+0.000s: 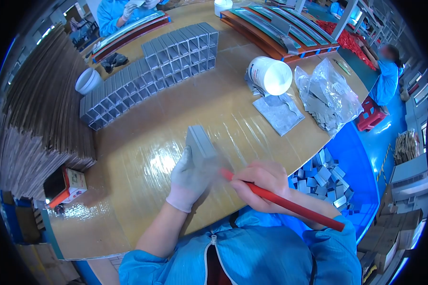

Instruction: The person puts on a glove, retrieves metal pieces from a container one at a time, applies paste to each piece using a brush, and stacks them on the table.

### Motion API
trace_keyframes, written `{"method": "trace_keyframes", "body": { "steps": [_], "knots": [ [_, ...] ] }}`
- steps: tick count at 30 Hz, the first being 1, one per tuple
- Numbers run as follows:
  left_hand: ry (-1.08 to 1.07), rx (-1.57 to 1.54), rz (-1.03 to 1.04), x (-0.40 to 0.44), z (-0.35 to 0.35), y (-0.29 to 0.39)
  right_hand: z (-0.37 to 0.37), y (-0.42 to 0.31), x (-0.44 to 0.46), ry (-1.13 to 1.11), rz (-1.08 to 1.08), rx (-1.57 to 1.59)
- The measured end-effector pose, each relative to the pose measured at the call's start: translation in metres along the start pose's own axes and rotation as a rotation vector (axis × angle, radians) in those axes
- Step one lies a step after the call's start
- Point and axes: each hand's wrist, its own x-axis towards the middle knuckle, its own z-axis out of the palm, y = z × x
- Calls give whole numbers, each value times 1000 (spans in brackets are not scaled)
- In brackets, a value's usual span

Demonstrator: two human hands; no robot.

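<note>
My left hand (186, 178), in a white glove, grips a grey rectangular box-like piece (200, 141) tilted above the table. My bare right hand (264, 185) is closed around a long red stick-like tool (295, 207). Its far end points at the near end of the grey piece, where motion blur hides the tip, so I cannot tell whether they touch. Farther back stands a stepped stack of similar grey hollow pieces (164, 64), their open ends facing me.
Tall cardboard sheets (43, 104) stand at left, near a small box (73, 183). To the right are a white tub (277, 77), a grey cloth (279, 114) and a plastic bag (328, 97). A blue bin (366, 190) of grey pieces adjoins the table. A co-worker (116, 16) sits opposite.
</note>
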Motion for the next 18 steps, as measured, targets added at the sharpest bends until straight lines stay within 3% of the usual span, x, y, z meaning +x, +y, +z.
{"method": "trace_keyframes", "body": {
  "steps": [6, 11, 18],
  "knots": [
    [207, -11, 43, -1, 14, -2, -11, -3, -7, -24, 12, 100],
    [175, -1, 28, 0, 8, 0, -33, -2, -11, -173, 45, 216],
    [88, -77, -86, 2, -2, 1, -28, 11, 3, -76, 181, 296]
  ]
}}
